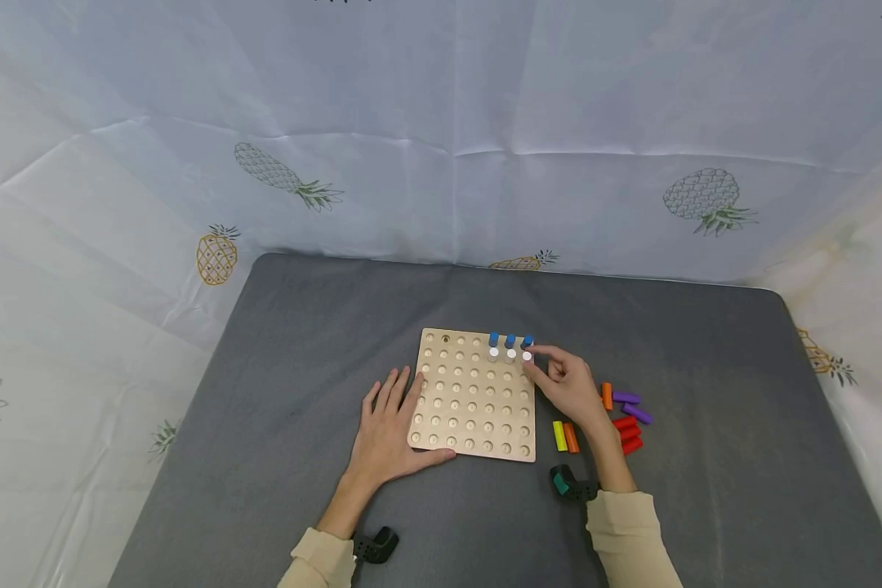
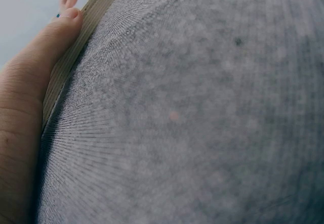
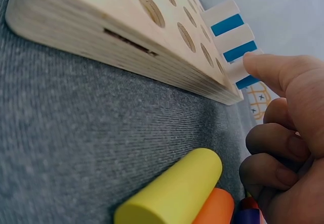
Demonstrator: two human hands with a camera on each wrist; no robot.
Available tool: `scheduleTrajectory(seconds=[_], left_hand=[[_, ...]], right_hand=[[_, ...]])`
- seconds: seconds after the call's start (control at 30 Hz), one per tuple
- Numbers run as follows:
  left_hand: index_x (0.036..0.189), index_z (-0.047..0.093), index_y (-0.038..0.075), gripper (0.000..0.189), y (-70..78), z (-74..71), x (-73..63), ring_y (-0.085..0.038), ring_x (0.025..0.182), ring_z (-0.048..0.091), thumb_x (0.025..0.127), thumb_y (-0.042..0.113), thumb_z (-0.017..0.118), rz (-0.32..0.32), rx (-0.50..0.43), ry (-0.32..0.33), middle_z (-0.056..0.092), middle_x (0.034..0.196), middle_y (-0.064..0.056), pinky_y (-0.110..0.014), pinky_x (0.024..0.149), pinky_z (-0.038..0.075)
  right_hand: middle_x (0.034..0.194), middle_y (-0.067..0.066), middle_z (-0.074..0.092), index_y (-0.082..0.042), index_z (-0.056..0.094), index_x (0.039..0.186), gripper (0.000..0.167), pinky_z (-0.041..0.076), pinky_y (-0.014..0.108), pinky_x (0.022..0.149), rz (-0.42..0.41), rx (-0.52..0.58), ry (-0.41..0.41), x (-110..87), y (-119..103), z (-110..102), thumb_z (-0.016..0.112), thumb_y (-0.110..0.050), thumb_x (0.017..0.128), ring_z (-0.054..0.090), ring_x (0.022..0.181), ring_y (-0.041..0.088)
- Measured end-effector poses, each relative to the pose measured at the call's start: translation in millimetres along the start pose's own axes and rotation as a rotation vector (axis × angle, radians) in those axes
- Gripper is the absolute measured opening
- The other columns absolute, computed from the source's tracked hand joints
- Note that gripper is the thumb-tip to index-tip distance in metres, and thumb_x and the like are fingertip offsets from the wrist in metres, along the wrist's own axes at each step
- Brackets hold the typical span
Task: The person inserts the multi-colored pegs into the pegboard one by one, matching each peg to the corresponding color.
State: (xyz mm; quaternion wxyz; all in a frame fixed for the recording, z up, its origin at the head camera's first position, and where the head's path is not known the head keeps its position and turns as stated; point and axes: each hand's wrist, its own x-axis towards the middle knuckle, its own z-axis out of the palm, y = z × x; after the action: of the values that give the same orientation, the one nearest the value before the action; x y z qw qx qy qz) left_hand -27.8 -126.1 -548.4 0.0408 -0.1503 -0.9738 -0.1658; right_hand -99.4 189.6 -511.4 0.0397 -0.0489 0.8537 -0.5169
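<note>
A square wooden pegboard [image 1: 472, 396] with rows of round holes lies on the grey table. At its far right corner stand blue pegs [image 1: 493, 338] in the back row, with white pegs [image 1: 493, 354] in front of them. My right hand [image 1: 575, 390] pinches the rightmost white peg [image 1: 527, 357] between thumb and index finger; in the right wrist view the thumb [image 3: 268, 70] touches that peg, the other fingers curled. My left hand [image 1: 385, 437] rests spread at the board's left front corner, its thumb [image 2: 55, 39] along the front edge.
Right of the board lie a yellow peg [image 1: 560, 436], orange pegs [image 1: 571, 438], purple pegs [image 1: 637, 413] and red pegs [image 1: 631, 445], the red ones partly behind the right forearm. A pineapple-print curtain [image 1: 412, 196] hangs behind the table [image 1: 323, 327].
</note>
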Motion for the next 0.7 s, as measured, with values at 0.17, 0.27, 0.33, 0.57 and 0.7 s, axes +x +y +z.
scheduleTrajectory(seconds=[0.17,0.27,0.33,0.57,0.7], left_hand=[[0.163,0.027,0.018,0.129,0.1,-0.4,0.3,-0.033,0.155,0.032,0.063,0.088,0.069,0.004,0.002,0.003,0.035,0.166,-0.013,-0.057,0.123,0.025],[0.163,0.027,0.018,0.129,0.0,-0.5,0.3,-0.033,0.155,0.032,0.063,0.088,0.068,0.005,0.0,0.007,0.035,0.166,-0.013,-0.057,0.123,0.025],[0.163,0.028,0.018,0.129,0.0,-0.8,0.2,-0.033,0.155,0.032,0.063,0.088,0.068,0.005,-0.002,0.009,0.036,0.166,-0.013,-0.057,0.123,0.025],[0.163,0.028,0.018,0.129,0.8,-1.9,0.3,-0.033,0.155,0.033,0.063,0.086,0.071,0.004,0.005,0.006,0.036,0.166,-0.013,-0.057,0.123,0.025],[0.163,0.028,0.018,0.129,1.1,-2.3,0.6,-0.033,0.155,0.033,0.063,0.086,0.071,0.003,0.007,0.002,0.036,0.166,-0.013,-0.057,0.123,0.025]], right_hand=[[0.055,-0.005,0.027,-0.008,0.072,0.122,0.031,0.023,0.021,0.045,0.009,-0.017,0.004,-0.4,-1.3,-2.0,0.074,-0.022,0.095,0.02,0.043,0.001],[0.055,-0.006,0.027,-0.008,0.072,0.122,0.031,0.024,0.021,0.046,0.018,-0.03,0.009,-1.4,-2.7,-3.7,0.075,-0.022,0.094,0.021,0.044,0.003],[0.054,-0.007,0.026,-0.008,0.072,0.122,0.032,0.024,0.021,0.046,0.024,-0.039,0.013,-2.0,-2.8,-5.0,0.076,-0.022,0.093,0.021,0.044,0.003],[0.054,-0.007,0.025,-0.007,0.073,0.12,0.03,0.025,0.022,0.047,0.03,-0.1,0.026,-3.7,-0.6,-13.0,0.076,-0.018,0.093,0.022,0.045,0.004],[0.056,-0.007,0.025,-0.008,0.072,0.121,0.029,0.026,0.022,0.049,0.051,-0.133,0.027,-4.8,1.5,-18.3,0.076,-0.018,0.093,0.022,0.046,0.004]])
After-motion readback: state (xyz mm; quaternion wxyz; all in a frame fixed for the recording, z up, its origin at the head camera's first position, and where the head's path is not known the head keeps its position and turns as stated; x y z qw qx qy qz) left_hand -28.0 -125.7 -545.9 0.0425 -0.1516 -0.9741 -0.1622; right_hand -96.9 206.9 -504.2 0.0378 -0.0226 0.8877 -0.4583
